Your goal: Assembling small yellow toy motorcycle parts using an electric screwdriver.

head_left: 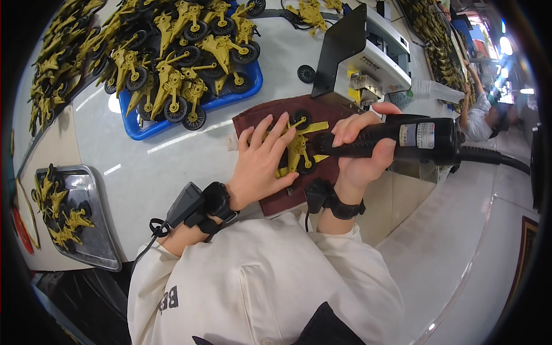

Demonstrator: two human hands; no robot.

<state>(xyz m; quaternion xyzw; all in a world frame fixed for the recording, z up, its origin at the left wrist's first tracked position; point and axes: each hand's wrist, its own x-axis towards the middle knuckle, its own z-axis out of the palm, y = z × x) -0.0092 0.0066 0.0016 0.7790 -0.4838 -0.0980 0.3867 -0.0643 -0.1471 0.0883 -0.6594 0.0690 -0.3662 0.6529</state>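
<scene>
A yellow toy motorcycle [297,150] with black wheels lies on a dark red pad [282,202] in front of me. My left hand [261,154] holds it against the pad, thumb on the near side and slightly spread fingers over its left part. From the right, my right hand [362,145] grips a black corded hand-held power tool [402,140]. The tool lies level and its front end points left at the toy. Where its tip meets the toy is hard to make out.
A blue tray [250,87] heaped with similar toys stands at the far left. Nearer, a metal tray [106,230] holds several more. Beyond the pad are a loose black wheel [306,73] and a white-and-black machine [359,60]. A person [482,118] works at the far right.
</scene>
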